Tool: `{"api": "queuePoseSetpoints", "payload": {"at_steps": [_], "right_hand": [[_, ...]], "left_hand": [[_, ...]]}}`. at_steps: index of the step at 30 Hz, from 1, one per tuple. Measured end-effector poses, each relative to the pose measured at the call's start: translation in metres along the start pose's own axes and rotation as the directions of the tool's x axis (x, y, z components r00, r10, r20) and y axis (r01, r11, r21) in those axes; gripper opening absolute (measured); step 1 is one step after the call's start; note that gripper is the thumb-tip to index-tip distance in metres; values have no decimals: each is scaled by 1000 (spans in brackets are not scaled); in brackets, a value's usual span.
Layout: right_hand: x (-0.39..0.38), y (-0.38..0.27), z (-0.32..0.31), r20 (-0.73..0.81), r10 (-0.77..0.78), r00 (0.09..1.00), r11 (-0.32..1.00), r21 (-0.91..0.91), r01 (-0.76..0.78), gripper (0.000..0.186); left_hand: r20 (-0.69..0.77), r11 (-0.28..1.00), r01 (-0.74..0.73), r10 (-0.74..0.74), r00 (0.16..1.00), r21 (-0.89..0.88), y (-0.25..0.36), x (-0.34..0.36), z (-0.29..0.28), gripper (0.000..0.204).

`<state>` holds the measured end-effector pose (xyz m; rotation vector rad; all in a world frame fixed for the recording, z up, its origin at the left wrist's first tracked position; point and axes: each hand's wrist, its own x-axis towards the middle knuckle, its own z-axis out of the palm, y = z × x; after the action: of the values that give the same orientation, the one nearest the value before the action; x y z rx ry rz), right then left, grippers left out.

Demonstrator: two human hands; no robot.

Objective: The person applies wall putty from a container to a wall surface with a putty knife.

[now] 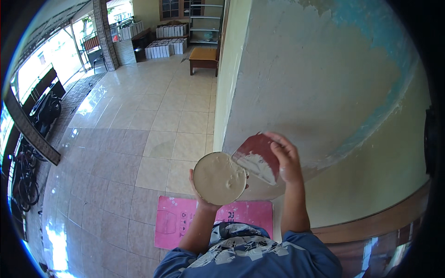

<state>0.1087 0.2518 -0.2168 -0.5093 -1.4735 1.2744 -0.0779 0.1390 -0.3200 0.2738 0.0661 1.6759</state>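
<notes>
My left hand (206,203) grips a round tub of putty (218,178) from below and the side. Beige, creamy paste with a lumpy surface fills the tub close to its rim. In my right hand (286,155) is a dark red flat scraper (259,150), its lower part smeared with pale paste. The scraper's near corner is close to the tub's right rim; whether they touch I cannot tell. Just beyond stands a wall (287,83) with a grey, smoothed patch, bordered by peeling blue paint (389,102).
A pink flattened cardboard sheet (176,222) lies on the tiled floor (162,120) below my arms. Farther off are a wooden stool (203,60), stacked white boxes (166,48) and a metal shelf (205,30). Bicycles (28,180) and a motorbike (45,111) stand outside on the left.
</notes>
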Motion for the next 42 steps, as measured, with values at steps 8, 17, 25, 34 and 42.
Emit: {"api": "queuePoseSetpoints", "payload": {"at_steps": [8, 17, 25, 34, 42], "right_hand": [[-27, 18, -10, 79, 226, 971, 946, -257, -200, 27], [-32, 24, -7, 189, 219, 957, 926, -349, -143, 19], [-30, 29, -12, 251, 229, 940, 945, -287, -154, 18], [-35, 31, -22, 198, 173, 965, 973, -184, -137, 17], [-39, -12, -14, 195, 114, 974, 987, -136, -88, 32]], "left_hand": [[24, 994, -109, 109, 994, 29, 6, -5, -9, 81], [-89, 997, -67, 71, 994, 49, 6, -5, -11, 81], [-120, 997, -81, 83, 989, 22, 6, -4, -13, 81], [-100, 979, -133, 149, 984, 152, 4, -7, -13, 81], [-35, 998, -32, 30, 999, -48, 5, -11, -21, 81]]}}
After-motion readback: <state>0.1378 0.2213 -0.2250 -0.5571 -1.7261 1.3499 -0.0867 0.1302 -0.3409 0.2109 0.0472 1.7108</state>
